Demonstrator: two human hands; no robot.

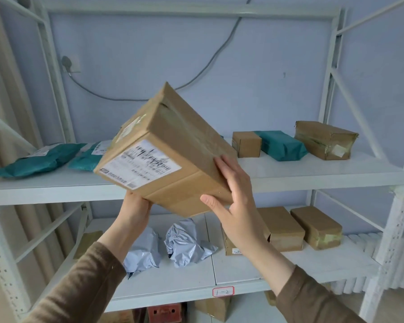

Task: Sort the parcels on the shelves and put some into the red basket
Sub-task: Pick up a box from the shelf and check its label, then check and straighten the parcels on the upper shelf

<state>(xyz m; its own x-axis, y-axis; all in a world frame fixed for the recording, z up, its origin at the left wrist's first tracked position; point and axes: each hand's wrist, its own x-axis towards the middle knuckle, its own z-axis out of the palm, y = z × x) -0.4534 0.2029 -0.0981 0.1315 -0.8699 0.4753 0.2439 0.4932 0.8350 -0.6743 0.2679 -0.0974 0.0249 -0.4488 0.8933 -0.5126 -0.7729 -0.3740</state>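
Observation:
I hold a long brown cardboard box (173, 145) tilted in front of the upper shelf (313, 173), its white shipping label facing me. My left hand (135, 208) supports its lower left corner from beneath. My right hand (233, 197) grips its lower right end, fingers spread along the side. A bit of the red basket (165, 312) shows at the bottom, under the lower shelf (173, 283).
Teal mailer bags (37, 159) lie at the upper shelf's left; a small box (246, 144), another teal bag (282, 145) and a taped box (324, 139) at its right. The lower shelf carries grey bags (187, 245) and brown boxes (315, 227). White shelf uprights stand on both sides.

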